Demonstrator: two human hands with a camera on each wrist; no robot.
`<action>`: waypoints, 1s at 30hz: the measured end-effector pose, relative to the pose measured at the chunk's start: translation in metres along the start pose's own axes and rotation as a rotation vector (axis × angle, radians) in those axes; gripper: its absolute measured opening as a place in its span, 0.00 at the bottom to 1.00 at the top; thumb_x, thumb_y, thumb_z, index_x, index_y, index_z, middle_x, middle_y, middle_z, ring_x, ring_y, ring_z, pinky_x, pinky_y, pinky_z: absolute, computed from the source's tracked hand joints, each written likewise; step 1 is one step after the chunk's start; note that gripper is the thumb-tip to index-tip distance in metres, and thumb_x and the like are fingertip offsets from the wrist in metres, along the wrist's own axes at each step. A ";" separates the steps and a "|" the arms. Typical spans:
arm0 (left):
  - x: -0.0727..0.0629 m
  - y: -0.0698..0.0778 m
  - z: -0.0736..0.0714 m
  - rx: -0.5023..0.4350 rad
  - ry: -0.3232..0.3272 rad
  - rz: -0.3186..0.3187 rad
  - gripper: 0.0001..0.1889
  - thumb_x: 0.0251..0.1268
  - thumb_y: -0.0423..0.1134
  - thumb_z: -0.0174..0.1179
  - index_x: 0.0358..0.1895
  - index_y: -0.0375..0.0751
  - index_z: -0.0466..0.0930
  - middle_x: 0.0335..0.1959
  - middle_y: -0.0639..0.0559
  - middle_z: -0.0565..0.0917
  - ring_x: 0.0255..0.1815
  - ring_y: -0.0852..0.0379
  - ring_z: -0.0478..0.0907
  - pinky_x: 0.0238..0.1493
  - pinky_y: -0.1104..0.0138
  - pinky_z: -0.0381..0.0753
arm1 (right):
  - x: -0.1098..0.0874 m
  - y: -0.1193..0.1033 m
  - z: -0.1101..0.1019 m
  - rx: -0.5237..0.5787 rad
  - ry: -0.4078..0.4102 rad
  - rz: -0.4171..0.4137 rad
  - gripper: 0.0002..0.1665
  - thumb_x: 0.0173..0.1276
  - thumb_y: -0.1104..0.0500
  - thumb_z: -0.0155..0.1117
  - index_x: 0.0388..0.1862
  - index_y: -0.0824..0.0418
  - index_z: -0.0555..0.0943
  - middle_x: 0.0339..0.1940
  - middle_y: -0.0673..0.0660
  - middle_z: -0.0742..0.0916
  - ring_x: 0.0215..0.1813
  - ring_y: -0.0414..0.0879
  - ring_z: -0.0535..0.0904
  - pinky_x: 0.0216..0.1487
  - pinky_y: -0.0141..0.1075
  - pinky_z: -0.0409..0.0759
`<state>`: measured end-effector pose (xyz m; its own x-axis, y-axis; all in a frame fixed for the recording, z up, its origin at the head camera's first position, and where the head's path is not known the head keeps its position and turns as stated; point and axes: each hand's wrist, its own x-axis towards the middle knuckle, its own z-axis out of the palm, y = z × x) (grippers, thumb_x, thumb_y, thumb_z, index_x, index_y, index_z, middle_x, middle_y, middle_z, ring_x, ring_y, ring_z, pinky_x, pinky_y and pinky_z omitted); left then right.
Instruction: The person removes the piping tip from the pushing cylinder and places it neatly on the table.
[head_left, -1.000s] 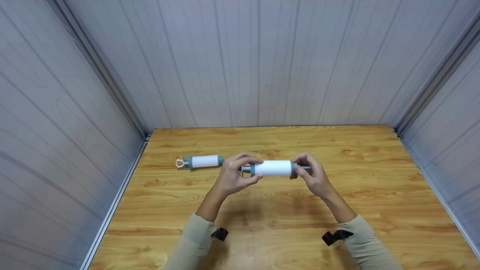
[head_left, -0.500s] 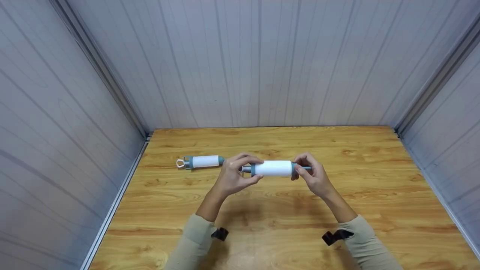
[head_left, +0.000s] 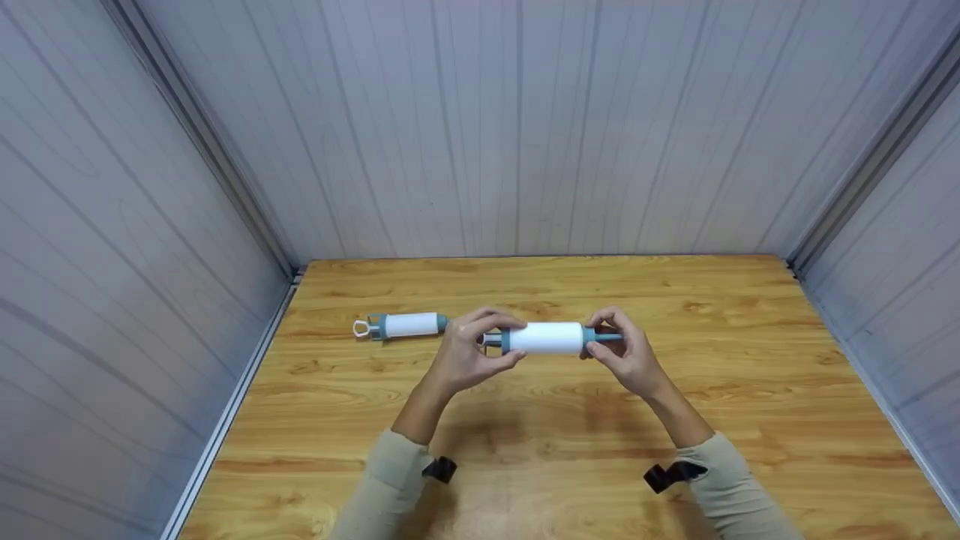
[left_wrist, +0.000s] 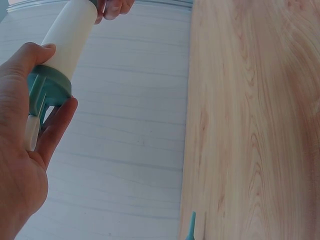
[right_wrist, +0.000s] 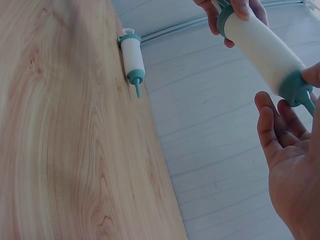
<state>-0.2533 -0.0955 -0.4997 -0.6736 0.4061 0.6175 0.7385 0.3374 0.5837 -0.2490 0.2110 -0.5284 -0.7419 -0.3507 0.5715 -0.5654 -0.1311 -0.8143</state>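
A syringe (head_left: 551, 337) with a white barrel, teal end caps and a thin teal nozzle is held level above the table, spanning both hands. My left hand (head_left: 469, 351) grips its handle end, thumb and fingers around the teal collar; in the left wrist view a pale loop shows inside the palm. At the nozzle end, my right hand (head_left: 630, 358) pinches the teal cap (right_wrist: 295, 90) between thumb and fingers. Farther left lies a second, similar syringe (head_left: 411, 324) with a pale ring handle, its nozzle hidden behind the left hand in the head view.
The wood-grain table (head_left: 525, 465) is bounded by pale panel walls (head_left: 480, 135) at the back and both sides. Black wrist straps (head_left: 441, 469) sit on both sleeves. The second syringe's nozzle tip (left_wrist: 191, 226) peeks in at the left wrist view's bottom edge.
The right thumb and fingers have shifted slightly on the teal nozzle cap, the thumb now lower. The left hand, barrel and second syringe stay practically in place.
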 end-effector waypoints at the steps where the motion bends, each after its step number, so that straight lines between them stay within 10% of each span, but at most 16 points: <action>1: 0.000 0.000 0.000 0.007 0.000 0.001 0.17 0.67 0.38 0.82 0.57 0.43 0.94 0.55 0.44 0.94 0.38 0.58 0.85 0.31 0.76 0.73 | 0.000 0.000 0.000 0.004 -0.004 -0.004 0.14 0.75 0.83 0.54 0.57 0.85 0.68 0.55 0.46 0.85 0.45 0.35 0.90 0.47 0.30 0.92; 11: 0.000 -0.001 0.000 0.001 0.005 0.011 0.17 0.66 0.37 0.82 0.57 0.43 0.94 0.55 0.44 0.94 0.38 0.58 0.84 0.31 0.74 0.74 | 0.000 0.000 0.002 -0.079 0.039 0.014 0.11 0.80 0.79 0.52 0.57 0.83 0.71 0.49 0.44 0.87 0.44 0.35 0.88 0.45 0.28 0.89; 18: 0.000 0.000 0.001 -0.031 0.011 0.023 0.17 0.67 0.36 0.81 0.57 0.43 0.94 0.55 0.43 0.93 0.41 0.54 0.88 0.27 0.54 0.85 | 0.000 0.002 0.002 -0.053 0.022 0.007 0.08 0.82 0.79 0.50 0.56 0.82 0.72 0.45 0.45 0.87 0.40 0.35 0.87 0.43 0.29 0.89; 30: -0.001 0.001 0.000 -0.006 0.006 0.014 0.17 0.67 0.36 0.82 0.57 0.43 0.94 0.55 0.43 0.93 0.43 0.52 0.90 0.33 0.73 0.80 | -0.001 0.004 0.001 -0.035 0.021 0.011 0.09 0.80 0.80 0.51 0.55 0.83 0.71 0.46 0.44 0.88 0.40 0.35 0.87 0.43 0.28 0.89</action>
<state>-0.2517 -0.0957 -0.4995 -0.6632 0.4061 0.6287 0.7478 0.3262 0.5782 -0.2502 0.2100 -0.5318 -0.7552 -0.3322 0.5651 -0.5695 -0.0944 -0.8165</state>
